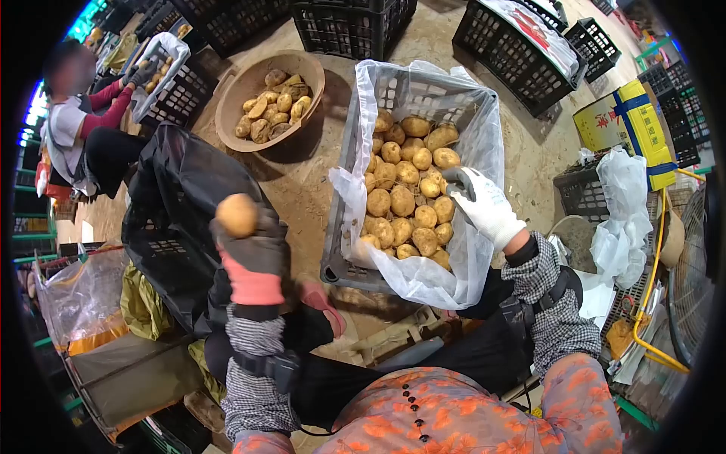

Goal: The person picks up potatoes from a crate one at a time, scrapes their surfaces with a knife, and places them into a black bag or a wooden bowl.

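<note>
Potato [236,215] is held at the fingers of the left hand [255,246], raised clear of the floor [306,178], to the left of the lined crate [348,277] and on the near side of the basin [227,121]. Left hand, gloved in grey with a pink cuff, is closed on it; some blur is noted there. Right hand [480,206], in a white glove with grey fingertips, is held over the right part of the crate, fingers curled down at the pile [402,200]. Whether a potato is gripped by it cannot be told, the fingertips being partly hidden.

Crate is lined with a clear bag [435,284], its edges folded over the rim. More potatoes [278,110] are held in the basin, far left of the crate. Farther left, a person [76,144] is seated, gloved hands at another lined crate [181,91].

Handling, as judged: held potato is best gripped lightly with the finger pads, and turned so that every side can be seen. If set down, it should be lowered onto the pile, not dropped, as bruising is likely otherwise. Bag edge should be kept clear of the fingers, lest it be dragged inward.
</note>
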Demonstrator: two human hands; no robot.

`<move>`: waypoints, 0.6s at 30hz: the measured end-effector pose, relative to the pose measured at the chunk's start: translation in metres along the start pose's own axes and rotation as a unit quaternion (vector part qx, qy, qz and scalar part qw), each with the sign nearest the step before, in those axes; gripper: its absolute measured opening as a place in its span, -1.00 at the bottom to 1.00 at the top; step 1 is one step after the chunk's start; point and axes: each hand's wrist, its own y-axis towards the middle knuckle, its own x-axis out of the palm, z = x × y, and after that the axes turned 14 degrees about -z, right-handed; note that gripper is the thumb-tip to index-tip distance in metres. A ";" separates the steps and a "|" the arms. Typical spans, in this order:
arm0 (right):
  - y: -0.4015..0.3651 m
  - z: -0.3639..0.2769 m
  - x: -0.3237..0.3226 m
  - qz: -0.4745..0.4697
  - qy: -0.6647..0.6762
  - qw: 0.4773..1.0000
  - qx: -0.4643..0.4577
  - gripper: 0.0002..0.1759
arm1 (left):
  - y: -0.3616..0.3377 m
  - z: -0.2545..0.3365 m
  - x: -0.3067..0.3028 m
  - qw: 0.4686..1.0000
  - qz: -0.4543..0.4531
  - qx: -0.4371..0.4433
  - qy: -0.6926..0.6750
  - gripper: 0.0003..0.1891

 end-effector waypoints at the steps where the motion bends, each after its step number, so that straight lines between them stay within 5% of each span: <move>1: 0.001 0.005 0.006 -0.054 -0.016 0.997 0.044 -0.66 | 0.005 0.014 -0.027 0.980 0.075 0.042 -0.177 -0.40; 4: 0.007 0.027 0.053 -0.203 -0.045 0.974 0.092 -0.56 | -0.003 0.019 0.012 0.972 0.160 0.048 -0.166 -0.41; 7: 0.014 0.013 0.103 -0.339 0.020 0.931 0.136 -0.45 | -0.018 -0.005 0.051 0.981 -0.095 -0.108 0.133 -0.50; 9: 0.003 -0.014 0.128 -0.296 0.029 0.953 0.053 -0.45 | -0.026 -0.024 0.063 0.942 -0.163 -0.148 0.253 -0.50; 11: -0.007 -0.052 0.136 -0.260 0.032 0.965 -0.010 -0.54 | -0.030 -0.035 0.067 0.805 -0.243 -0.055 0.538 -0.44; 14: -0.023 -0.074 0.149 -0.231 -0.095 0.957 -0.146 -0.70 | -0.030 -0.060 0.064 0.648 -0.291 -0.019 0.703 -0.42; 15: -0.026 -0.087 0.145 -0.270 -0.143 0.941 -0.145 -0.76 | -0.029 -0.064 0.068 0.648 -0.292 -0.023 0.703 -0.42; 17: -0.038 -0.090 0.157 -0.193 -0.073 0.959 -0.192 -0.79 | -0.023 -0.069 0.078 0.483 -0.279 -0.048 0.829 -0.39; 18: -0.038 -0.086 0.160 -0.202 -0.070 0.955 -0.206 -0.79 | -0.017 -0.078 0.064 0.468 -0.255 -0.003 0.846 -0.42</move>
